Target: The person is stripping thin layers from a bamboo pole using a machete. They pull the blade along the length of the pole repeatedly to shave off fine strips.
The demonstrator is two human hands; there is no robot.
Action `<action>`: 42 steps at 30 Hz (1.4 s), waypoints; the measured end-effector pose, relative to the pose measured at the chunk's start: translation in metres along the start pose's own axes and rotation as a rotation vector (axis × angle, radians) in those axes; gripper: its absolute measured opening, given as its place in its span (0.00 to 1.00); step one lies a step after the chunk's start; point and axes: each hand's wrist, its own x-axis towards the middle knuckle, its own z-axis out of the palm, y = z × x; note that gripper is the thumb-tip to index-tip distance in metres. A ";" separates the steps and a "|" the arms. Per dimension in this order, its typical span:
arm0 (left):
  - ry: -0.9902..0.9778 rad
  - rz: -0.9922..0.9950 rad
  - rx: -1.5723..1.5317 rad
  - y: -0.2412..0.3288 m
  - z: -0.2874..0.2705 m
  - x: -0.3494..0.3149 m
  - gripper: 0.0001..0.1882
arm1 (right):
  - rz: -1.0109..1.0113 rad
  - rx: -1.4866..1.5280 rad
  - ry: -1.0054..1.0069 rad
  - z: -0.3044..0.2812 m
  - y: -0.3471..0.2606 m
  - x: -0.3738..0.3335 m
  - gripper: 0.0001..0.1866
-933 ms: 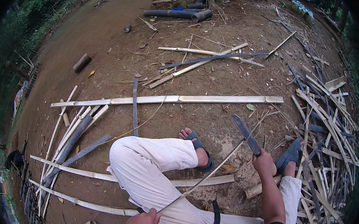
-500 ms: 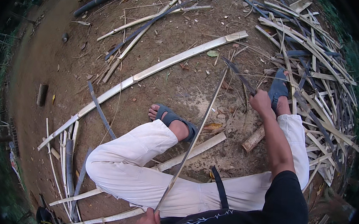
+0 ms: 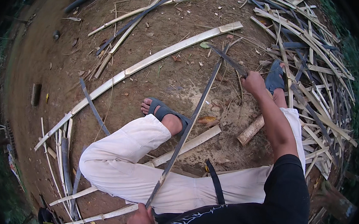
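My left hand (image 3: pixel 141 221), low in the picture beside my hip, is closed round the near end of a long, thin bamboo strip (image 3: pixel 185 134). The strip slants up across my thigh and past my left foot, one face dark and its edge pale. In my right hand (image 3: pixel 254 82) is the handle of a long dark-bladed machete (image 3: pixel 231 61), its tip pointing to the upper left. The blade crosses the strip near the far end; whether they touch I cannot tell.
A wide split bamboo length (image 3: pixel 125 73) lies across the dirt ahead. At right sits a large heap of strips (image 3: pixel 318 81). A short bamboo piece (image 3: pixel 250 130) rests between my legs, and another pale slat (image 3: pixel 189 146) lies by my left foot (image 3: pixel 162 109). More strips (image 3: pixel 66 166) lie at left.
My right hand and the machete have shifted left, the blade now lying across the strip's far end. The strip has turned its dark face more upward. The whole view has shifted slightly.
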 end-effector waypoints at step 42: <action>-0.179 0.308 -0.277 -0.033 -0.005 0.017 0.21 | 0.419 1.796 -0.243 0.066 -0.118 -0.118 0.16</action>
